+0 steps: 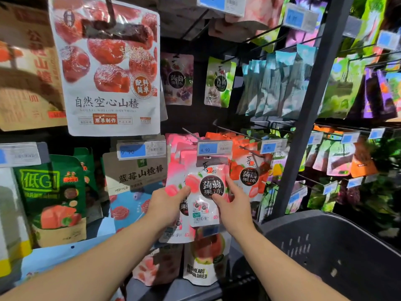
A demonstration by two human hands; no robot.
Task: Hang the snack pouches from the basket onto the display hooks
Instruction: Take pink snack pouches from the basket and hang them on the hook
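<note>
A pink-and-white peach jelly pouch (205,198) hangs at the front of a hook (191,134) under a blue 4.90 price tag (214,147). More pink pouches (176,161) of the same kind hang behind it. My left hand (168,206) grips the pouch's left edge, thumb on its front. My right hand (233,205) holds the right edge, thumb pressed on the front and index finger up along the side. The dark plastic basket (338,242) sits low on the right; its inside is not visible.
Red strawberry jelly pouches (249,174) hang on the hook to the right. A large hawthorn bag (108,68) hangs up left, with a brown hawthorn-stick bag (138,170) and a green bag (52,192) below. A dark upright post (314,94) divides the racks.
</note>
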